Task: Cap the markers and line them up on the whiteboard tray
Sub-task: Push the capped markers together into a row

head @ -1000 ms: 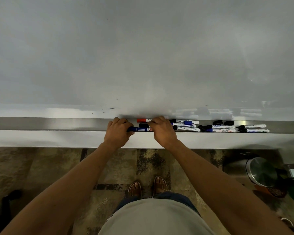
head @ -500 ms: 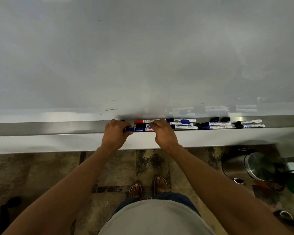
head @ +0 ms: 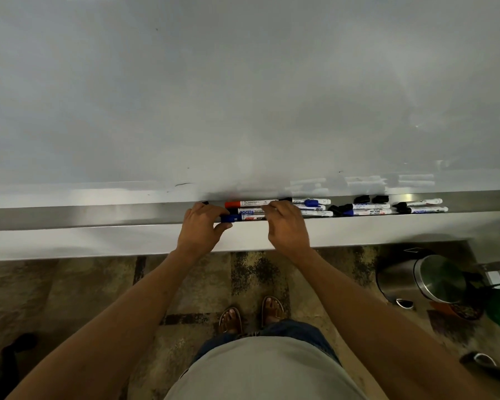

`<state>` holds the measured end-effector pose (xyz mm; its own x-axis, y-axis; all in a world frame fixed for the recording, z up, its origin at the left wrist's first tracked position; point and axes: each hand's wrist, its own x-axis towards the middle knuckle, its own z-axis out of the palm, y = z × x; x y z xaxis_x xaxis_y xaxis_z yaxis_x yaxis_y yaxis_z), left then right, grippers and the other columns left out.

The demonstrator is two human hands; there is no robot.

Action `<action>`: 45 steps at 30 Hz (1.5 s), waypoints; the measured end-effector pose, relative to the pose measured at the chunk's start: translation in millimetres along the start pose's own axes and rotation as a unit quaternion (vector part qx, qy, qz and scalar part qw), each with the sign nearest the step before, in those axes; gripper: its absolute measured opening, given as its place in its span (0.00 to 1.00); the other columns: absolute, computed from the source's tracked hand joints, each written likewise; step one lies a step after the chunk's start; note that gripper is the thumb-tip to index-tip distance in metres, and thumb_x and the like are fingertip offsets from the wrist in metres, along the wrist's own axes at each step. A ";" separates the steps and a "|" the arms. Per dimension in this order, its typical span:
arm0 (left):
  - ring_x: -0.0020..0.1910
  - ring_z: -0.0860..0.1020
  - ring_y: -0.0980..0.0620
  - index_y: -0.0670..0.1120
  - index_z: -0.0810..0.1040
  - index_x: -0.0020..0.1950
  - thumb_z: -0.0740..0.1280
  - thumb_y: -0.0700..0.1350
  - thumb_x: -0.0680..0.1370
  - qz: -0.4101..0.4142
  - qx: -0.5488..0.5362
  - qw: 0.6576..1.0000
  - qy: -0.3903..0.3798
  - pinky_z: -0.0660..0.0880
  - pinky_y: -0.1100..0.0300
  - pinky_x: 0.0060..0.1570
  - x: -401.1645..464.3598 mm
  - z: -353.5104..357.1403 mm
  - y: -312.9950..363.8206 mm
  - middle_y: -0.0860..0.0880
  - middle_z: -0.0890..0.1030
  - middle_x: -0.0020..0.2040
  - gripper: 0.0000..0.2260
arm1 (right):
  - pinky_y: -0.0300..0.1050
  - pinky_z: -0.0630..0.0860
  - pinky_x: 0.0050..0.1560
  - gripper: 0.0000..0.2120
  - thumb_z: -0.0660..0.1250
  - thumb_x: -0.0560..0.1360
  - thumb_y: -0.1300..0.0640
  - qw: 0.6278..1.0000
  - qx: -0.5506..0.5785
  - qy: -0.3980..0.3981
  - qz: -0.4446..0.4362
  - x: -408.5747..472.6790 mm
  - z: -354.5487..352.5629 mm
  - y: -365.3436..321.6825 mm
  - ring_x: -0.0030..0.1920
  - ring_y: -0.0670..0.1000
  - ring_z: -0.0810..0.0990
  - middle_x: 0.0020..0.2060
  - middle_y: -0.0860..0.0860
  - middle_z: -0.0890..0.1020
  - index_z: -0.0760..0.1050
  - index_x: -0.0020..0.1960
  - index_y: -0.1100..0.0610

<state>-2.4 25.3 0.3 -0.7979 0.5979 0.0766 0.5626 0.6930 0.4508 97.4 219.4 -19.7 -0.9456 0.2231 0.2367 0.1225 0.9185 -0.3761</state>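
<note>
Since a moment ago we have barely shifted our grip, though the tray (head: 98, 216) now runs on a slight slant and the red-capped marker (head: 248, 203) shows clear of our knuckles. Nearest us lie our sandalled feet (head: 250, 314) on a mottled brown floor, with a round brushed-steel bin (head: 425, 280) off to our right. Above them our left hand (head: 202, 226) curls its fingers and thumb around the cap end of the blue-capped marker (head: 238, 217), while our right hand (head: 286, 223) grasps the white barrel of the same marker, so both hands are closed on it at the front lip of the tray. We judge this step to be seating the cap, or squaring this pen against its neighbours; whether the cap is fully home we cannot tell. Just behind it a black-capped marker (head: 247, 211) and the red one lie parallel. Further right more slim white cylinders with printed labels lie loosely, and loose black caps (head: 371, 199) sit among them, so next we would need to match caps to open tips there and slide those pens into the row. Beyond everything rises the smooth, glossy whiteboard (head: 243, 96), faintly mirroring the pens.
</note>
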 end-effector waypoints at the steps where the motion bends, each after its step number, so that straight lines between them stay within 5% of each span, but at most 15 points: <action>1: 0.46 0.76 0.45 0.47 0.82 0.51 0.75 0.47 0.71 0.003 -0.001 1.000 0.002 0.70 0.52 0.47 0.8 0.9 2.3 0.48 0.84 0.45 0.11 | 0.50 0.72 0.52 0.18 0.68 0.65 0.71 1.000 -0.010 0.016 0.019 -2.1 -4.5 7.2 0.50 0.59 0.78 0.48 0.58 0.82 0.80 0.53 0.62; 5: 0.47 0.76 0.44 0.48 0.82 0.51 0.75 0.47 0.70 0.007 -0.013 1.000 0.000 0.70 0.51 0.48 6.5 6.1 10.2 0.49 0.84 0.46 0.11 | 0.48 0.71 0.45 0.09 0.68 0.69 0.68 0.995 -0.032 0.047 0.076 -8.8 -20.5 44.3 0.44 0.58 0.78 0.42 0.56 0.83 0.80 0.48 0.61; 9: 0.46 0.76 0.45 0.48 0.82 0.50 0.75 0.48 0.70 0.006 -0.024 1.000 -0.001 0.70 0.53 0.47 8.3 13.2 25.7 0.48 0.83 0.45 0.10 | 0.50 0.73 0.42 0.11 0.68 0.66 0.72 0.993 -0.048 0.047 0.092 -15.5 -27.6 70.0 0.42 0.60 0.78 0.42 0.58 0.82 0.81 0.46 0.63; 17: 0.46 0.75 0.47 0.48 0.82 0.50 0.74 0.49 0.71 0.026 -0.032 0.999 -0.015 0.69 0.54 0.48 17.4 25.6 53.3 0.50 0.83 0.45 0.10 | 0.52 0.72 0.46 0.12 0.70 0.68 0.68 0.994 -0.079 0.007 0.078 -12.5 -33.4 85.0 0.48 0.61 0.76 0.48 0.58 0.80 0.80 0.51 0.60; 32: 0.46 0.75 0.44 0.48 0.82 0.50 0.74 0.47 0.71 0.014 -0.051 0.999 -0.009 0.68 0.54 0.47 23.7 32.4 78.3 0.49 0.84 0.46 0.09 | 0.52 0.70 0.43 0.10 0.74 0.67 0.64 0.994 -0.070 -0.071 0.036 4.0 -43.4 99.6 0.47 0.62 0.74 0.43 0.58 0.79 0.80 0.48 0.60; 40: 0.48 0.74 0.45 0.48 0.82 0.51 0.73 0.48 0.72 -0.006 -0.050 0.999 -0.008 0.60 0.59 0.45 27.2 31.1 90.8 0.47 0.83 0.47 0.09 | 0.50 0.69 0.42 0.09 0.74 0.68 0.62 0.996 -0.043 -0.066 0.040 5.1 -50.0 99.7 0.46 0.60 0.75 0.42 0.57 0.80 0.77 0.46 0.59; 45: 0.49 0.75 0.45 0.46 0.82 0.52 0.73 0.48 0.72 -0.024 -0.067 0.997 -0.008 0.63 0.59 0.46 30.6 32.1 97.4 0.46 0.84 0.47 0.10 | 0.50 0.69 0.40 0.07 0.73 0.70 0.60 0.997 -0.057 -0.037 0.024 0.6 -53.9 103.0 0.44 0.60 0.75 0.40 0.56 0.82 0.78 0.47 0.59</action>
<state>34.9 124.0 18.1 -0.8193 0.5722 0.0373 0.4882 0.6620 0.5686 125.7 331.8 -10.1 -0.9569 0.2465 0.1533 0.1973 0.9397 -0.2794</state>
